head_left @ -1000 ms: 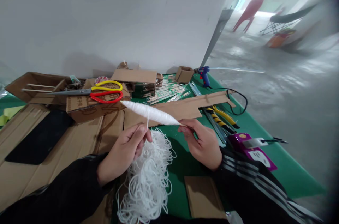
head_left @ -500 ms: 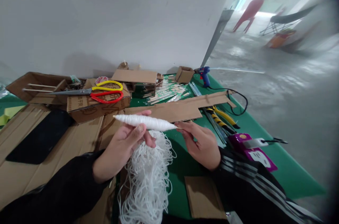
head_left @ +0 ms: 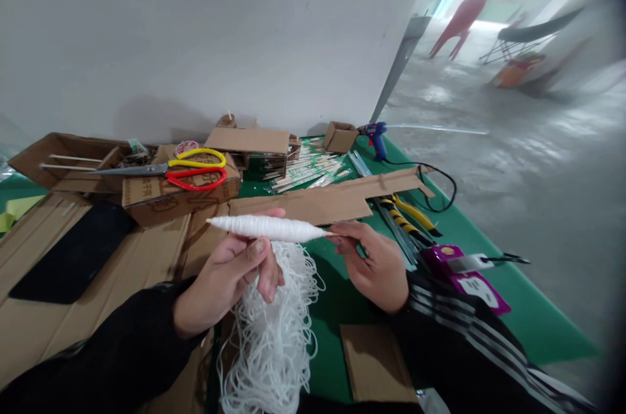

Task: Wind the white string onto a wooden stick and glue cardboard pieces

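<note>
A thin wooden stick wound with white string makes a spindle-shaped bobbin (head_left: 268,227), held level across the middle of the view. My left hand (head_left: 235,270) supports its left half, the thumb in front and a finger behind, with other fingers curled below. At the right tip, my right hand (head_left: 374,264) pinches the bare end of the stick between thumb and forefinger. Below the bobbin lies a loose heap of white cord (head_left: 274,336), spilling toward me; my left fingers hang over its top.
Large scissors (head_left: 195,169) rest on a cardboard box (head_left: 161,195) at left. A black flat slab (head_left: 73,254) lies on cardboard. Behind are thin sticks (head_left: 313,166) and a blue glue gun (head_left: 376,140). Pliers (head_left: 415,215) and a purple item (head_left: 464,277) sit at right on the green table (head_left: 538,329).
The lower fingers of my left hand have curled downward. The bobbin has shifted very slightly left, and more bare stick shows by my right fingertips.
</note>
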The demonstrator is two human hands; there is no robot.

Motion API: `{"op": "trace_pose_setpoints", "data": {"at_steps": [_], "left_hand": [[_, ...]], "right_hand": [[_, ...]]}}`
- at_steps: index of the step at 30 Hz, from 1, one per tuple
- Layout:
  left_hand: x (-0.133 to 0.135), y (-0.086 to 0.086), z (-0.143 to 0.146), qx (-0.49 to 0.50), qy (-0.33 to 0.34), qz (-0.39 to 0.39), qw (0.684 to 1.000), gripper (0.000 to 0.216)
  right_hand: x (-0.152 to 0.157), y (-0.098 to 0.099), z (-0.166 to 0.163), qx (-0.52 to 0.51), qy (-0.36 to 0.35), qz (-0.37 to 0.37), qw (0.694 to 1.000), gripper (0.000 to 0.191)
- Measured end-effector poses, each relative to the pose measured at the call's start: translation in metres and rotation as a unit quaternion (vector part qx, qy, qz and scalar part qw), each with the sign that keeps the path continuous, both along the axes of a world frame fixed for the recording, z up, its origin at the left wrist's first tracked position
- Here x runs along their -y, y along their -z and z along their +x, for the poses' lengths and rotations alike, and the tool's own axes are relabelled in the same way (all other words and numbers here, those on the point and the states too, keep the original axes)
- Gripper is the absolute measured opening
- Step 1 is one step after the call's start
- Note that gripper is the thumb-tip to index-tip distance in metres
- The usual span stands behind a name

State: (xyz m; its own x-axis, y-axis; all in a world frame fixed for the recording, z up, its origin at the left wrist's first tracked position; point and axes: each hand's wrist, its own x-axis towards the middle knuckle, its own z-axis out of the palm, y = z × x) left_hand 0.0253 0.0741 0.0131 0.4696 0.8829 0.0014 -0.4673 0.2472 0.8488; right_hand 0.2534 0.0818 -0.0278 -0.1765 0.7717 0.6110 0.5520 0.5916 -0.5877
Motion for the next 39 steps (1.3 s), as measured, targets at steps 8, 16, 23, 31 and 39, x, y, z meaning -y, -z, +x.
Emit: {"op": "trace_pose_setpoints", "data": {"at_steps": [8,16,23,31,39], "left_hand": [[-0.002,0.005,0.002,-0.003,-0.019,0.010,1.000,0.042],[-0.002,0.009,0.002,-0.007,-0.031,0.014,0.999,0.035],[-0.001,0.009,0.002,-0.025,-0.028,0.016,0.999,0.037],[0.004,0.010,0.003,-0.031,0.000,-0.013,0.999,0.039],[0.002,0.015,0.002,-0.062,-0.003,-0.010,0.998,0.039]], "right_hand": [[0.000,-0.008,0.002,0.022,-0.017,-0.018,0.999,0.010],[0.004,-0.006,0.001,-0.003,-0.060,-0.089,0.994,0.008],[0.002,-0.007,-0.001,0.004,-0.038,-0.078,0.996,0.004],[0.002,-0.009,0.002,0.027,-0.034,-0.111,0.993,0.020],[0.002,-0.007,0.000,0.005,-0.038,-0.089,0.995,0.005]]}}
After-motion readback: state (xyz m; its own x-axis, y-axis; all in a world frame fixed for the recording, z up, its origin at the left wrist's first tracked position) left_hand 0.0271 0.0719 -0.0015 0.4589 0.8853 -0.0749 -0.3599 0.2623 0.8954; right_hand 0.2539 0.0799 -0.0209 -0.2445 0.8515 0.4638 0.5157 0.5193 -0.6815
